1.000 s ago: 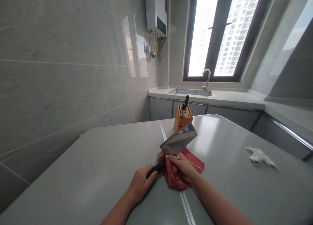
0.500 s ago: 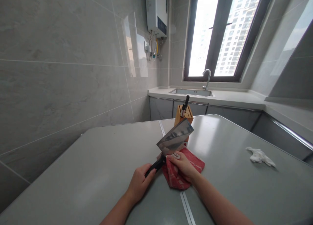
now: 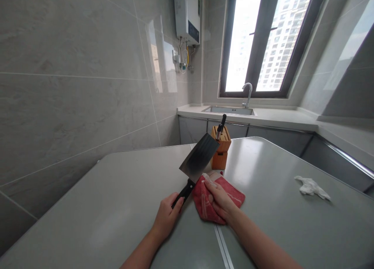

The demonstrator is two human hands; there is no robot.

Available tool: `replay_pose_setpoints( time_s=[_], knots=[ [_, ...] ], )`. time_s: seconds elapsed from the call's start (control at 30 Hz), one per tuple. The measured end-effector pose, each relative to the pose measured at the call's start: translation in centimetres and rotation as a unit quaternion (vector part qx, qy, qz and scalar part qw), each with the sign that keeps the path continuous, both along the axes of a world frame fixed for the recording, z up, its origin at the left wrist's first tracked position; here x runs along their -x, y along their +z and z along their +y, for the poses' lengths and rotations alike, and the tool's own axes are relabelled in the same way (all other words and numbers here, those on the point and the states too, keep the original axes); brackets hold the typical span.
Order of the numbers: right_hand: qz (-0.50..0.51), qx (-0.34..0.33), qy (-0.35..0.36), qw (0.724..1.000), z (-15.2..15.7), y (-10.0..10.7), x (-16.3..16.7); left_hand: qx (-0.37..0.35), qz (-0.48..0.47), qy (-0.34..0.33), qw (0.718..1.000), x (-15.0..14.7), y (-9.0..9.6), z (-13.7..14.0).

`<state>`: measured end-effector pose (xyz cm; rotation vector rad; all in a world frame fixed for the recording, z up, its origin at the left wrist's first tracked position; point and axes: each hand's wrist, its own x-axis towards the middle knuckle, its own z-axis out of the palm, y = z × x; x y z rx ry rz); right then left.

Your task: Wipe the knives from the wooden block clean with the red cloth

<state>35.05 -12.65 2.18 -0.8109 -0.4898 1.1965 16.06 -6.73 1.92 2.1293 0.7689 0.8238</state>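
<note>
A cleaver [image 3: 200, 157] with a broad grey blade and a black handle is held up at a slant over the table. My left hand [image 3: 167, 215] is wrapped round its handle. In my right hand [image 3: 219, 198] is a bunched red cloth [image 3: 204, 206] with pale markings. The cloth lies against the blade's lower edge near the handle, and part of it spreads out to the right. Just behind the blade stands a wooden knife block [image 3: 221, 160], partly hidden by it, with a black-handled knife [image 3: 221, 127] in one slot.
The pale table [image 3: 128, 183] has a white seam strip [image 3: 223, 247] across it. A crumpled white tissue [image 3: 312, 187] lies at the right. Beyond are a counter with a sink [image 3: 229, 110], a faucet [image 3: 248, 94] and a window. A water heater [image 3: 187, 16] hangs on the tiled wall.
The cleaver has shifted up and left and its blade has turned, now looking darker and uncovering more of the knife block. My right hand has moved slightly right with the cloth.
</note>
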Motion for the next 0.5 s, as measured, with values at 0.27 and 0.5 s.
replay_pose_setpoints(
  time_s=[0.27, 0.5],
  knots=[
    [-0.098, 0.021, 0.001, 0.995, -0.8, -0.1, 1.6, -0.045, 0.079, -0.055, 0.994, -0.4, 0.7, -1.0],
    [-0.145, 0.03, -0.039, 0.988, -1.1, 0.5, 1.7, 0.08, 0.018, -0.115, 0.99, -0.8, 0.4, -0.9]
  ],
)
